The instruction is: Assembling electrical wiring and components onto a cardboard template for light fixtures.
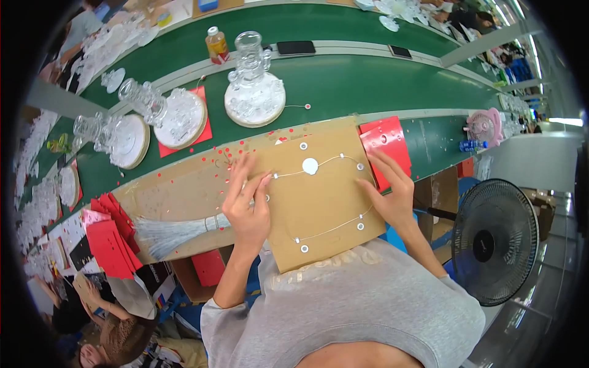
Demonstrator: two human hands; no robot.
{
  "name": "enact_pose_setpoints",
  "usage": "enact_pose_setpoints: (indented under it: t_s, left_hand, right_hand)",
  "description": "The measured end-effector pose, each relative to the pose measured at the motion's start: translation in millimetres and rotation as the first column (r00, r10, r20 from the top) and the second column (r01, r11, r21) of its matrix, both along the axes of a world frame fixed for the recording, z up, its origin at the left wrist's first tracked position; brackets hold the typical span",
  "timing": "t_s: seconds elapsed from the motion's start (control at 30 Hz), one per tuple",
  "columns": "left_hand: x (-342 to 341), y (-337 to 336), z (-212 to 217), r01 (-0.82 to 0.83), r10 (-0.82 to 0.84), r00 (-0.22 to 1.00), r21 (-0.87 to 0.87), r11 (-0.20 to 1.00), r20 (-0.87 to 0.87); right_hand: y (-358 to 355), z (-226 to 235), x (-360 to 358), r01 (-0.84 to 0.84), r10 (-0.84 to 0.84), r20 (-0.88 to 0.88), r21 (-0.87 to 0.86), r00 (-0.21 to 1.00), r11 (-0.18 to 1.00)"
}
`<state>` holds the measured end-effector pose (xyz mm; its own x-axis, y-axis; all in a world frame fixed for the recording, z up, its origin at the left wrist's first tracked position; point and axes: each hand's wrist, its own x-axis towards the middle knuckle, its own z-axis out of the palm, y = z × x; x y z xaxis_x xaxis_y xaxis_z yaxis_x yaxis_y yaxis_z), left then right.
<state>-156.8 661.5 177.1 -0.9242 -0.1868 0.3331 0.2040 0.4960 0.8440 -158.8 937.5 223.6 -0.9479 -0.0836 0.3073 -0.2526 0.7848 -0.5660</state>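
The brown cardboard sheet (pixel 319 202) lies flat under both your hands, with a thin wire (pixel 334 230) looped across it past small white rings and one white disc (pixel 310 165). Your left hand (pixel 246 202) has its fingers spread and seems to pinch the wire by your fingertips, though that is hard to see. Your right hand (pixel 392 190) rests open on the sheet's edge. Just beyond those fingers lies a red card (pixel 383 138). A bundle of clear strands (pixel 172 233) lies beside your left wrist.
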Motion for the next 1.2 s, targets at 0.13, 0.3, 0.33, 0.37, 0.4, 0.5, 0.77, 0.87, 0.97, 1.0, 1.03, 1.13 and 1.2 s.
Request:
enact_pose_setpoints:
  t_s: [0.13, 0.3, 0.33, 0.37, 0.4, 0.5, 0.77, 0.87, 0.97, 1.0, 1.03, 1.13, 1.2]
  left_hand:
    - [-7.8, 4.2, 6.9, 0.092, -0.114, 0.989, -0.204, 0.975, -0.098]
    - [-14.6, 9.6, 9.8, 0.15, -0.2, 0.974, -0.352, 0.924, -0.109]
    - [-17.7, 10.8, 10.9, 0.17, -0.231, 0.964, -0.372, 0.912, -0.127]
    - [-20.1, 11.7, 11.6, 0.188, -0.263, 0.954, -0.393, 0.9, -0.146]
    - [-19.6, 11.5, 11.7, 0.192, -0.269, 0.952, -0.399, 0.897, -0.145]
    - [-14.0, 10.2, 10.0, 0.203, -0.26, 0.957, -0.348, 0.915, -0.126]
    - [-1.0, 14.6, 4.6, 0.085, -0.144, 0.944, -0.202, 0.976, -0.298]
    - [-11.6, 14.7, -0.6, 0.156, -0.169, 0.963, -0.077, 0.985, -0.209]
    - [-21.3, 22.7, 8.1, 0.163, -0.164, 0.978, -0.018, 0.987, -0.127]
    - [-21.8, 21.8, 7.8, 0.174, -0.174, 0.976, -0.018, 0.985, -0.128]
    - [-22.0, 17.9, 7.2, 0.207, -0.22, 0.968, -0.113, 0.972, -0.12]
    - [-27.6, 21.5, 8.5, 0.258, -0.3, 0.94, -0.238, 0.936, -0.162]
    - [-32.9, 24.6, 8.9, 0.293, -0.355, 0.91, -0.275, 0.916, -0.212]
  right_hand:
    - [8.0, -2.5, 35.9, 0.178, -0.141, 0.208, -0.169, 0.968, 0.969]
    - [10.9, -13.5, 50.3, 0.364, -0.144, 0.42, -0.509, 0.896, 0.78]
    - [11.5, -14.4, 51.2, 0.399, -0.085, 0.467, -0.63, 0.88, 0.666]
    - [11.8, -14.2, 51.7, 0.402, -0.087, 0.467, -0.635, 0.88, 0.659]
    - [11.8, -12.3, 51.7, 0.368, -0.077, 0.475, -0.559, 0.877, 0.743]
    - [6.5, -11.3, 52.8, 0.246, -0.074, 0.409, -0.385, 0.909, 0.89]
    - [10.1, -9.2, 49.7, 0.122, 0.006, 0.322, -0.375, 0.947, 0.919]
    - [21.9, -23.8, 65.9, 0.305, -0.079, 0.422, -0.502, 0.903, 0.809]
    - [21.3, -19.7, 68.7, 0.321, -0.094, 0.431, -0.492, 0.898, 0.809]
    - [21.6, -19.1, 69.1, 0.338, -0.088, 0.456, -0.501, 0.885, 0.797]
    - [21.5, -18.6, 71.2, 0.346, -0.098, 0.455, -0.502, 0.885, 0.793]
    - [22.2, -17.3, 73.1, 0.371, -0.041, 0.496, -0.588, 0.867, 0.719]
    - [21.3, -16.3, 72.4, 0.387, 0.019, 0.518, -0.663, 0.855, 0.641]
